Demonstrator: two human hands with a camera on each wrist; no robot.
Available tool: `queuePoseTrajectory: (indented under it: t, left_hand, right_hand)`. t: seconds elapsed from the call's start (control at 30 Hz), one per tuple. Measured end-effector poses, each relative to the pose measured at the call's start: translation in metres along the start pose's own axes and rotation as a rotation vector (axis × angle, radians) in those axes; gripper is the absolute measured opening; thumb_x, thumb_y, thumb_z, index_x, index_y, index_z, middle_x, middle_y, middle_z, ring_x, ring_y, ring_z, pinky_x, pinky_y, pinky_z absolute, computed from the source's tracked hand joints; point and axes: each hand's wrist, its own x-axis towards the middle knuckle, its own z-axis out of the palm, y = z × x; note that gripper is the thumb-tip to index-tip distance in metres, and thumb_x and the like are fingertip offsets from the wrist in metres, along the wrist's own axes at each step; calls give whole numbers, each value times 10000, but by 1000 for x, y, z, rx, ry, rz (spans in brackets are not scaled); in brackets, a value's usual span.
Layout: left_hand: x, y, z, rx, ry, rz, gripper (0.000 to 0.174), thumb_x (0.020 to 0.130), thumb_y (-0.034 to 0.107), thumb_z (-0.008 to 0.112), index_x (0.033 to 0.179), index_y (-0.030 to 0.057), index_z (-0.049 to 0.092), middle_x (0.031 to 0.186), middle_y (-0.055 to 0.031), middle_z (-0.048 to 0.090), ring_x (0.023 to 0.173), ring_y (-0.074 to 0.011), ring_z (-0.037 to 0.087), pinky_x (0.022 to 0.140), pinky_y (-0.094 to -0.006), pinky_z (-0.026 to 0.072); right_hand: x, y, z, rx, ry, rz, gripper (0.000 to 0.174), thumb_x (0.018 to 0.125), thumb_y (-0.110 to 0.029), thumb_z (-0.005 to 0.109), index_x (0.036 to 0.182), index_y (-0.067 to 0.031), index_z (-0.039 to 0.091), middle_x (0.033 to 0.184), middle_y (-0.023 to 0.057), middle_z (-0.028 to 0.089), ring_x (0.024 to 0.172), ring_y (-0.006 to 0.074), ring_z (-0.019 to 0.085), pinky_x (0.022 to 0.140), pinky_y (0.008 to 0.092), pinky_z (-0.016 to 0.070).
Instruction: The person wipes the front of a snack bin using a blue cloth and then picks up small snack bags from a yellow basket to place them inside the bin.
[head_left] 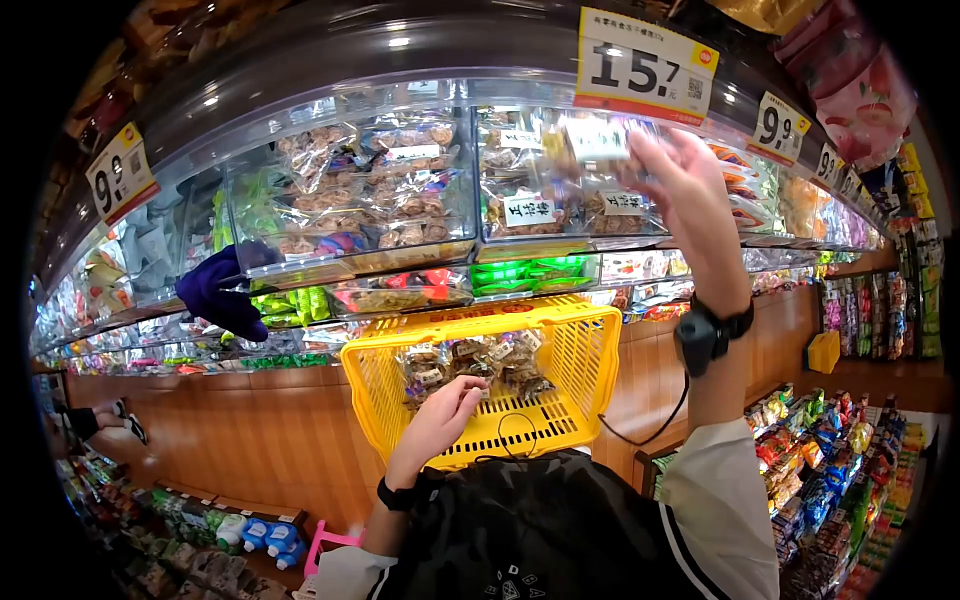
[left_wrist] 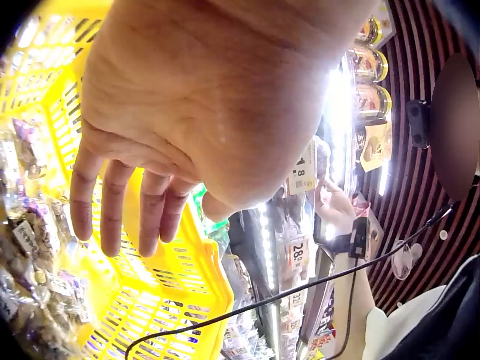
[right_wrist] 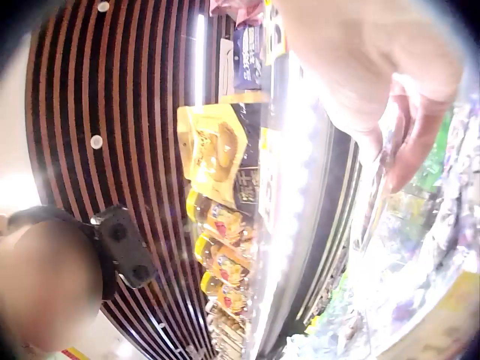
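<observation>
My right hand (head_left: 685, 175) pinches a clear plastic snack packet (head_left: 598, 140) with a white label, blurred in the head view, above a clear shelf bin. In the right wrist view, thumb and fingers close on the packet's edge (right_wrist: 377, 176). Similar labelled packets (head_left: 528, 210) fill the bin below it. Over the near side of a yellow shopping basket (head_left: 585, 385) is my left hand (head_left: 440, 420), its fingers loosely extended in the left wrist view. Several brown snack packets (head_left: 520, 375) lie inside the basket, beyond the left fingertips.
A dark shelf edge with price tags (head_left: 645, 65) runs above the bins. Something purple (head_left: 225, 295) hangs at the left bin's front. A thin black cable (head_left: 650, 440) hangs from the right wrist. Low snack racks (head_left: 800, 450) stand at the right; another person's legs (head_left: 100, 420) show far left.
</observation>
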Motion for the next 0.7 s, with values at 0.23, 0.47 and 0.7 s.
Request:
queuePoseTrajectory:
  t: [0.23, 0.47, 0.7]
  left_hand:
    - [-11, -11, -5, 2, -57, -52, 328, 1055, 263, 458, 1208, 0, 579, 1095, -132, 672, 966, -231, 654, 852, -332, 505]
    - [-20, -25, -9, -35, 86, -19, 297, 1041, 246, 481, 1181, 5, 584, 1010, -143, 664, 874, -258, 659, 808, -339, 507]
    - [-21, -43, -19, -17, 57, -184, 307, 1042, 245, 490, 1206, 2, 581, 1089, -99, 672, 963, -193, 644, 821, -319, 505]
  right_hand:
    - [72, 21, -5, -252, -119, -103, 354, 994, -142, 599, 1295, 42, 567, 1180, 125, 658, 1049, 172, 650, 933, 300, 527]
    - [22, -6, 11, -574, -371, -403, 368, 985, -208, 617, 1282, 9, 619, 1163, 102, 711, 1064, 164, 658, 902, 308, 510]
    - [-85, 64, 25, -257, -1457, 270, 334, 1019, -277, 567, 1132, 14, 686, 984, 113, 746, 863, 187, 718, 754, 306, 560]
